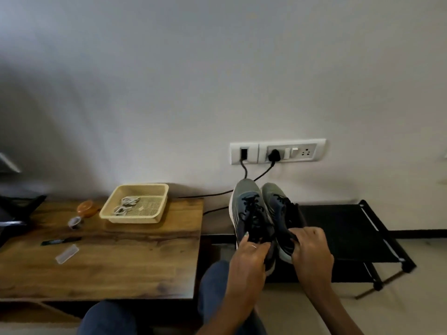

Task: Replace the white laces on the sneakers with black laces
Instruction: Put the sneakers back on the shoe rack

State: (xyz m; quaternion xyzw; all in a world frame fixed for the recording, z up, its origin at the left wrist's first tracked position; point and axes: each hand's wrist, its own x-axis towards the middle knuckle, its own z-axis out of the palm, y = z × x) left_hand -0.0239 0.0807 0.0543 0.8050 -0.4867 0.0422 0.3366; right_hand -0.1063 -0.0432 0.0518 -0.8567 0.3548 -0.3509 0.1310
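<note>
I hold both sneakers [262, 221] up off the desk's [101, 262] right edge, toes pointing away: my left hand [249, 256] grips one heel, my right hand [310, 250] the other; black laces [252, 211] threaded, white laces [127, 205] in the basket [154, 213].

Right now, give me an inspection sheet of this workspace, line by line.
Surface: brown wooden table, at left.
Job's things: pair of grey-blue sneakers with black laces, held up side by side; whitish laces lie in the beige plastic basket.
Clutter: orange round object, black marker-like item, clear plastic piece on the table.
Hands: left hand grips the left sneaker's heel end; right hand grips the right one.
Cables: two black cables hang from the white wall socket panel.
Surroundings: black fabric rack, white wall.
</note>
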